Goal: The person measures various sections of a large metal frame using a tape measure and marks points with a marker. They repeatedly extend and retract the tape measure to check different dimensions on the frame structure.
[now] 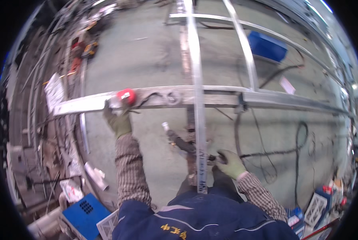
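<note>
My left hand (pixel 119 122), in a greenish glove, reaches the front edge of a silvery metal beam (pixel 223 94) lying crosswise. Its fingers and thumb are apart, blurred at the tips. Just beyond the thumb a red round object (pixel 126 96) sits on the beam; its kind is unclear. My right hand (pixel 231 163), also gloved, curls round the rear of a dark welding torch (pixel 181 144). The torch passes behind a long metal tube (pixel 200 120) that runs toward my body, and its pale nozzle points up and left. A black cable (pixel 267 153) trails right from that hand.
More metal tubes (pixel 243 44) form a frame at the far side. A blue box (pixel 267 47) stands beyond the beam. Metal bars (pixel 39 80) and clutter line the left. Blue-cased equipment (pixel 86 216) sits at lower left, with boxes (pixel 315 208) at lower right.
</note>
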{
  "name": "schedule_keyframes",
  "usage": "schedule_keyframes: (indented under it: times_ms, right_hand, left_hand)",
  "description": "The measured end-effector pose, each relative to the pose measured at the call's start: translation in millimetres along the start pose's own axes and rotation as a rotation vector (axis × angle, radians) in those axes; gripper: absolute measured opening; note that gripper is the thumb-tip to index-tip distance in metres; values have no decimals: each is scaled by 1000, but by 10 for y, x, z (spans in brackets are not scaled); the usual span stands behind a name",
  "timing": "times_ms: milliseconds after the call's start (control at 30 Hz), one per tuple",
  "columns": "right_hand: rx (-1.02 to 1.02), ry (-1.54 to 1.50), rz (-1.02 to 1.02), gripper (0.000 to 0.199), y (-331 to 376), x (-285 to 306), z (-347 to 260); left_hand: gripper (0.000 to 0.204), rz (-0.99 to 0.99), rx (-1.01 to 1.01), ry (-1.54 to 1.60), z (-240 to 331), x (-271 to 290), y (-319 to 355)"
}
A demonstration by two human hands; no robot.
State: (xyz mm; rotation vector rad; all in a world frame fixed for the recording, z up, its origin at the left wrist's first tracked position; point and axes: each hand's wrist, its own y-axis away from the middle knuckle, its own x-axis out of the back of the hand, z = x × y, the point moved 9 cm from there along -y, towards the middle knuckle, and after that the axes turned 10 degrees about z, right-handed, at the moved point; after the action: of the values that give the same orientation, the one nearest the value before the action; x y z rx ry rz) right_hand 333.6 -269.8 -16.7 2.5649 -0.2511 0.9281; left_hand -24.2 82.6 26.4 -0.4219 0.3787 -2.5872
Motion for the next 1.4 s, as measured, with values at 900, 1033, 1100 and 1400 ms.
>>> schedule_keyframes:
  times_ms: [900, 1033, 1100, 1400]
  right_hand:
    - [-258, -1387, -329, 52, 1468, 707, 632]
    - [-146, -1096, -345, 78, 2002, 890, 1221]
    - [-281, -1138, -309, 66, 2334, 925, 1613]
    - [-81, -1040, -198, 71, 2831, 1693, 1896]
  left_hand:
    - [76, -1314, -122, 134, 2837, -315, 4721]
    - [60, -1666, 383, 285, 2813, -331, 5560]
    - [52, -1829, 490, 195, 2820, -311, 5968]
    - [52, -2155, 373, 173, 3106, -659, 6977]
